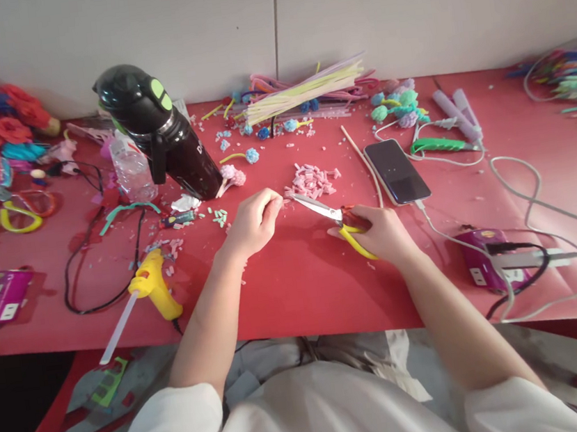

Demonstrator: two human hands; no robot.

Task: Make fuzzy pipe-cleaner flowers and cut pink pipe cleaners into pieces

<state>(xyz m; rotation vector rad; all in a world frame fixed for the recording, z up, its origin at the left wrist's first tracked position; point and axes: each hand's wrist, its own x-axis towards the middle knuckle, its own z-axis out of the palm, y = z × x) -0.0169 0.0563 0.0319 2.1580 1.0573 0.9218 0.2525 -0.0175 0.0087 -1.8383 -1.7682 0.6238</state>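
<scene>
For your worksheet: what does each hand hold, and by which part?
Right hand holds scissors by the yellow handles. Left hand is pinched shut; what it holds cannot be told.

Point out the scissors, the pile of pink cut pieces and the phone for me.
scissors (319, 209), head view, on the steel blades ahead of the right hand (382, 232).
pile of pink cut pieces (312, 179), head view, on the middle of the heap.
phone (396, 170), head view, on its dark screen.

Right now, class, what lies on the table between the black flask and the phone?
In the head view, a pile of pink cut pieces lies between the black flask and the phone, on the red table.
</scene>
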